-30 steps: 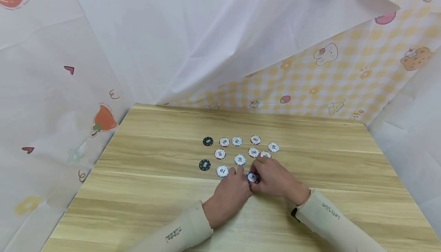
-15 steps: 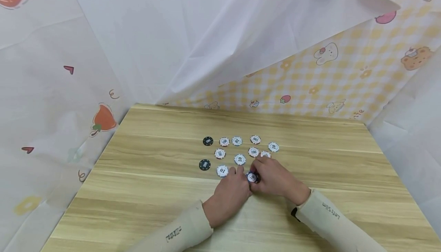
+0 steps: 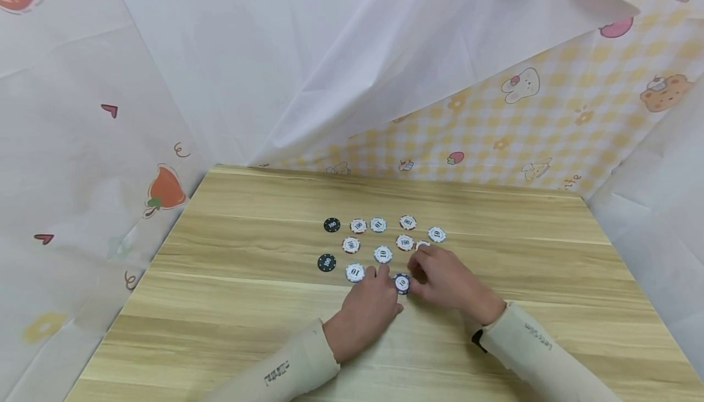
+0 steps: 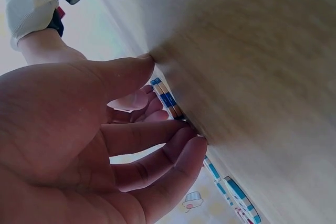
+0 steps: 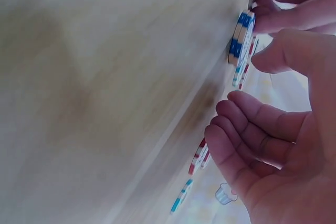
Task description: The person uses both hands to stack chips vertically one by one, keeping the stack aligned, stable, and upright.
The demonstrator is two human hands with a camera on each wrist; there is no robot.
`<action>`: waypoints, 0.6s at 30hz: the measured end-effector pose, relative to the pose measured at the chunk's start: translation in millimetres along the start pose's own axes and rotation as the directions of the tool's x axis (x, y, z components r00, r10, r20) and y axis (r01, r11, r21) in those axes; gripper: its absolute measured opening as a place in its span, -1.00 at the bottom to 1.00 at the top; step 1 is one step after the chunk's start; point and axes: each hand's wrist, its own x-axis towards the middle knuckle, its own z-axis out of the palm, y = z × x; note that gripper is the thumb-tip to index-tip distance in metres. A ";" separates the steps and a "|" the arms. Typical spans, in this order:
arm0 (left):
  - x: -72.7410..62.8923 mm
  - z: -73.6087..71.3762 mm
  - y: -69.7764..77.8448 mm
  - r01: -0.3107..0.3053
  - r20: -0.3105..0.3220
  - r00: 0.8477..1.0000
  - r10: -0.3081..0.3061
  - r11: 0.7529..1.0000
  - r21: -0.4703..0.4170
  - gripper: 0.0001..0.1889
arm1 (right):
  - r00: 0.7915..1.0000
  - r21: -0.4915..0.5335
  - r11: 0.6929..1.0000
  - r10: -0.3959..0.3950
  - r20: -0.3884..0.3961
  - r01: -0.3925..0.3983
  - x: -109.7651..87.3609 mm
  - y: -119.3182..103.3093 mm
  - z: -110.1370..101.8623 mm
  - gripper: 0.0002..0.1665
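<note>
Right hand [image 3: 453, 283] is easing off the blue-edged 10 stack [image 3: 402, 283]: half a second ago its fingertips were round the right rim, now they're parting from it and holding nothing. Left hand [image 3: 371, 310] is staying put, fingers loosely bent, thumb apart from them, nothing pinched that I can see; its fingertips are sitting at the stack's left edge, can't tell if touching. Stack is lying flat between the two, two layers showing edge-on. My read: it's settled enough that the right hand is coming free, and stacking is looking barely begun, since the others are lying spread out beyond: two black 100 chips [image 3: 332, 225] at the left, red-edged 100 chips [image 3: 351, 245] and light-blue-edged 10 chips [image 3: 383, 255] mixed across the middle and right. One 100 chip [image 3: 422, 245] is partly hiding behind the right hand's fingers. Everything is resting on a wood-grain counter [image 3: 236, 322], pale boards running crosswise. Around it, white sheeting [image 3: 82, 194] with fruit and heart prints is covering the left wall, a yellow-checked sheet [image 3: 478, 121] is hanging behind, and a plain white sheet [image 3: 330, 54] is drooping over it in a diagonal fold.
</note>
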 end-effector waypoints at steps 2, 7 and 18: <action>0.0 -0.5 -0.4 -0.004 -0.001 1.000 0.004 1.000 0.005 -0.45 | 1.000 -0.015 1.000 0.018 -0.007 -0.018 -0.6 3.7 0.0 -0.75; -0.5 -1.6 -0.8 0.006 0.001 1.000 -0.006 1.000 -0.017 -0.46 | 0.998 -0.020 0.999 0.026 -0.056 -0.028 0.9 14.3 -1.1 -0.73; -0.8 -0.6 -0.6 0.017 -0.015 1.000 -0.018 0.999 -0.029 -0.47 | 0.988 -0.021 0.992 0.124 -0.092 -0.127 2.6 31.1 -6.9 -0.56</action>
